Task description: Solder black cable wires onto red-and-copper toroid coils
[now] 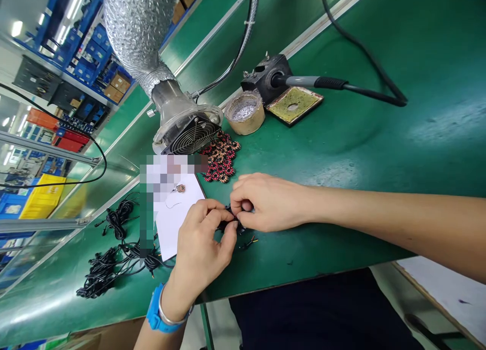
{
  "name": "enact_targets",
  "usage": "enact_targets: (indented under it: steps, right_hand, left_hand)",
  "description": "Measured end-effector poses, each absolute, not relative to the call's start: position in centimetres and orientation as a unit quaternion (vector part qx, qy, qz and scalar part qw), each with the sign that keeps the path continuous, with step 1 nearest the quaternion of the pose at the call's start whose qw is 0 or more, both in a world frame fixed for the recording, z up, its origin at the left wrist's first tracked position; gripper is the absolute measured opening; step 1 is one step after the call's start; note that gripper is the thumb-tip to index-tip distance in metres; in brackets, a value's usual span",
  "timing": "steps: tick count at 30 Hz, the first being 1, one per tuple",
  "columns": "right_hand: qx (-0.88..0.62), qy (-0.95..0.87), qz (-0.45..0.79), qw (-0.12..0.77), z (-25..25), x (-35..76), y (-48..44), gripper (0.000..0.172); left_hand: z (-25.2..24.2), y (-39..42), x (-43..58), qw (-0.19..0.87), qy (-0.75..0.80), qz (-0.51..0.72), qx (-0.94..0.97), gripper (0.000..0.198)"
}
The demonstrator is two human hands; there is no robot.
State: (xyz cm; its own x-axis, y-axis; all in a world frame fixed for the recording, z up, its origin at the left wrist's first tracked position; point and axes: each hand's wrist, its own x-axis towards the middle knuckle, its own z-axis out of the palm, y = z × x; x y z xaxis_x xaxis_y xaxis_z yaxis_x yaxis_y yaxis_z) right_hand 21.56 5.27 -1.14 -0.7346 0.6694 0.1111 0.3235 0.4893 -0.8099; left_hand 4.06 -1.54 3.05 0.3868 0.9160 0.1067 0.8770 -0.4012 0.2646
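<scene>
My left hand (pixel 207 241), with a blue band at the wrist, pinches a small black part (pixel 228 223) over the green bench. From the other side my right hand (pixel 261 200) meets it, its fingers closed at the same part. Both hands cover much of the piece, so its shape is unclear. Just below them lies a short black cable end (pixel 248 243) with coloured wire tips. Behind my hands sits a cluster of red and copper wound rings (pixel 222 160). One small wound piece (pixel 180 188) rests on a white sheet (pixel 170 233) to the left.
A fan hood (pixel 193 134) on a silver duct (pixel 140 26) hangs above the bench (pixel 364 152). Further back are a round tub (pixel 245 114), a yellow sponge tray (pixel 295 106) and a soldering iron (pixel 315 81) in its holder. Bundled black cables (pixel 100 271) lie at the left.
</scene>
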Motion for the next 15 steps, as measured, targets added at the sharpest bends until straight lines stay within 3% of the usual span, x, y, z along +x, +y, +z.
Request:
enact_targets:
  steps: [15]
  right_hand:
    - [-0.31, -0.821, 0.433, 0.206, -1.04, 21.68, 5.53, 0.009]
  left_hand:
    - [2.18, -1.3, 4.24, 0.037, 0.509, 0.074, 0.857, 0.006]
